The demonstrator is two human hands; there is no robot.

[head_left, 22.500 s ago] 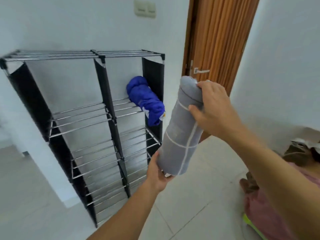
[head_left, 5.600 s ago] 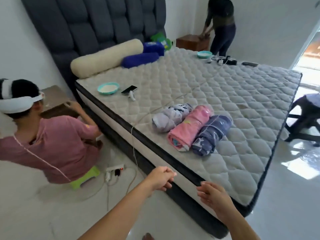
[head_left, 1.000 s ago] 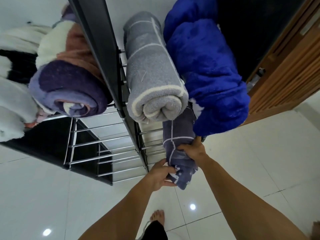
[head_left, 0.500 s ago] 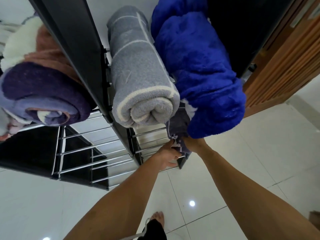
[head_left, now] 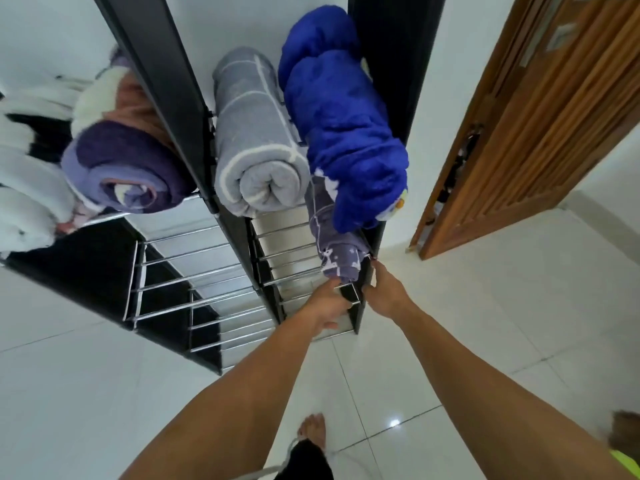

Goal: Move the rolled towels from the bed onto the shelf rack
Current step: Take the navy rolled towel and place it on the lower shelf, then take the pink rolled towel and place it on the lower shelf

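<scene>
Black metal-rod shelf rack (head_left: 194, 292): grey rolled towel (head_left: 258, 147), blue one (head_left: 343, 126) above; purple patterned rolled towel (head_left: 334, 251) at 12 o'clock, hands (head_left: 353, 301) touching its end, grip unclear.

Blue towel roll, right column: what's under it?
Under the blue roll, a purple patterned roll lies on the next tier down; both hands are at its front end. Its back end is covered by the blue roll.

Pretty bright, even daylight-ish lighting, with a small glare dot on the glossy floor (head_left: 394, 423). Wide-angle lens bends the rack (head_left: 166, 64) and door (head_left: 540, 116) hard at the edges. Everything's slightly soft, left side blurriest.
</scene>
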